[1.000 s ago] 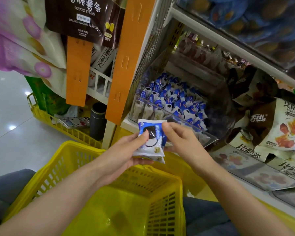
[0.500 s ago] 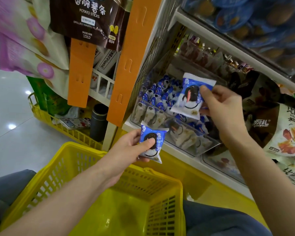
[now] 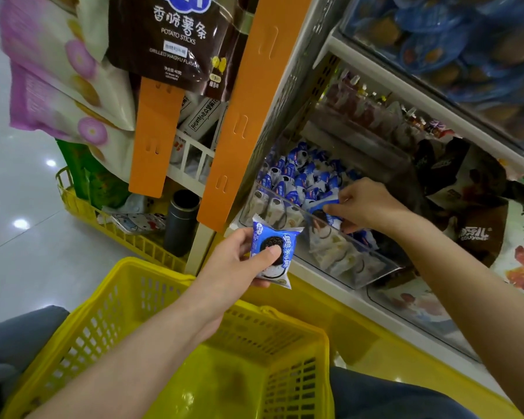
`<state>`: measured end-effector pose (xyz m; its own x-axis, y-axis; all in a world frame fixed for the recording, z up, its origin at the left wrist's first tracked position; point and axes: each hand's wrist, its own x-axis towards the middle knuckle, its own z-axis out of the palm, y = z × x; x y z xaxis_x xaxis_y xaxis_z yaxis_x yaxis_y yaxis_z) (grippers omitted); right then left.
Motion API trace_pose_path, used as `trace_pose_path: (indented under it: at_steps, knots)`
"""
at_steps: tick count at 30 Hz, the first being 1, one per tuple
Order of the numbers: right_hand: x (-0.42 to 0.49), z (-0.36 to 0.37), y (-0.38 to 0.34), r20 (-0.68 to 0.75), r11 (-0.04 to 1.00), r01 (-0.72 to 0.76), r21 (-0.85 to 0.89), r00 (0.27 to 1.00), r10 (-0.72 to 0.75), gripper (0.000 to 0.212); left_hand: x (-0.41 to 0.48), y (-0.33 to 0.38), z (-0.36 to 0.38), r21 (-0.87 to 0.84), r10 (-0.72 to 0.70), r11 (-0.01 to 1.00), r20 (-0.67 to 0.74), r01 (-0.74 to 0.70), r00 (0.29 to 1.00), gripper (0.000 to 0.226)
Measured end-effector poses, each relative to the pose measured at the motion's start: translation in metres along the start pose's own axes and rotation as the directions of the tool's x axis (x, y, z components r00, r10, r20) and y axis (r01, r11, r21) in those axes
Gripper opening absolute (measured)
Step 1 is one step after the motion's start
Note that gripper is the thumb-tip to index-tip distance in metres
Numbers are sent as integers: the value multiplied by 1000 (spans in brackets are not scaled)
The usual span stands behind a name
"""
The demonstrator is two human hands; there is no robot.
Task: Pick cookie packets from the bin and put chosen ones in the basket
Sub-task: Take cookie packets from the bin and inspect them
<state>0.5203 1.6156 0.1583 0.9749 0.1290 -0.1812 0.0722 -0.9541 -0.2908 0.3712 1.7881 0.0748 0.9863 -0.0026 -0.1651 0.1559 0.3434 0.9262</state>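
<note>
My left hand (image 3: 233, 264) grips a blue-and-white cookie packet (image 3: 274, 252) with the thumb on its front, just above the far rim of the yellow basket (image 3: 152, 285). My right hand (image 3: 369, 207) reaches into the clear plastic bin (image 3: 372, 267) on the shelf. Its fingertips pinch a second cookie packet (image 3: 327, 205) that lies among the pile of several blue packets (image 3: 297, 173). The basket's floor shows no packets.
Orange hanging strips (image 3: 245, 101) with a brown potato-stick bag (image 3: 176, 40) hang left of the bin. A black cylinder (image 3: 180, 222) and a low yellow rack (image 3: 82, 207) stand on the floor at left. Snack bags (image 3: 481, 228) fill the shelf to the right.
My right hand has lowered its packet from above the bin down into the pile. My left hand has kept its packet and stayed over the basket's far rim.
</note>
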Motion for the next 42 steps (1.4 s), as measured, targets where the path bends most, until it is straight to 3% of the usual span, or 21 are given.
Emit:
trace_pose_path:
  at_steps: [4,12,16,19,22,25,27,31,34,37,39,42]
  knots:
    - [-1,8,-2,64,999,43,27,997,-45,33,-1,0,0,0,12,1000,3,-12,1000,23]
    - [23,31,-15,-92,999,41,7,995,-40,49,-1,2,0,-2,35,999,-7,-35,999,21]
    - [23,32,-12,67,998,0,57,998,-3,42,0,0,0,5,27,1000,-11,-27,1000,20]
    - [17,29,-11,79,996,0,91,997,-8,45,0,-1,1,12,16,1000,-15,-15,1000,23]
    - [1,28,-15,-115,990,46,136,993,-30,33,0,-3,2,12,1,1000,-27,0,1000,27]
    - [-37,31,-22,-428,929,344,137,866,-257,18,-1,-7,2,5,-24,1000,-46,25,999,26]
    - [-65,42,-24,-479,850,493,184,800,-361,15,-2,-10,1,31,-38,999,-56,40,998,22]
    - [-96,78,-17,-325,820,494,290,857,-401,15,-4,-18,3,89,-44,995,-37,47,998,15]
    - [-98,97,-11,-182,789,330,518,944,-276,8,-5,-24,3,113,-44,993,-15,45,999,18]
    - [-97,106,-5,-39,651,151,744,982,-184,6,-3,-30,2,228,-17,974,11,14,1000,23]
    - [-98,110,-3,33,603,74,794,986,-165,8,-2,-33,1,302,2,953,16,-7,1000,24]
    - [-98,116,-5,53,617,45,786,989,-140,10,0,-36,-1,321,-7,947,-1,7,1000,23]
